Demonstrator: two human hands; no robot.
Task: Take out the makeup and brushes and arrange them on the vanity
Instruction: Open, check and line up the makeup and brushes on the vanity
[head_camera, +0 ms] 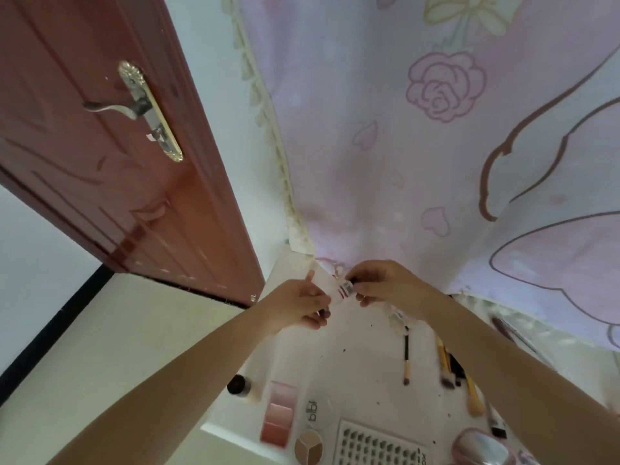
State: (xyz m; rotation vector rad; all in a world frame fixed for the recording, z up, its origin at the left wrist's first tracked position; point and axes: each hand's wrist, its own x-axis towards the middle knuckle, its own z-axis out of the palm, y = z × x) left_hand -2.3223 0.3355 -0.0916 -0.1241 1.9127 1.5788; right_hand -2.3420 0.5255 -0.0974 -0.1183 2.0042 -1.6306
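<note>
A white bench (365,350) runs below both hands, flecked with dark specks. Behind the hands hangs a pink curtain (419,146) printed with roses and hearts; to the left of the left hand stands a red-brown door (100,162) with a brass lever handle (147,109), over a pale floor (117,347).

The left hand (303,308) and right hand (385,285) meet over the far end of the bench, fingers curled, together pinching a small clear makeup bottle (344,290) with a dark cap and red bands. The left hand also seems to hold a clear pouch, too blurred to confirm.

Nearer the person than the hands lie a slim makeup brush (406,359), more brushes (459,377) under the right forearm, a dark-capped bottle (240,385) under the left forearm, a pink blush palette (280,412), a round tan compact (308,446), a false-lash tray (379,446) and a pink shiny case (483,449).
</note>
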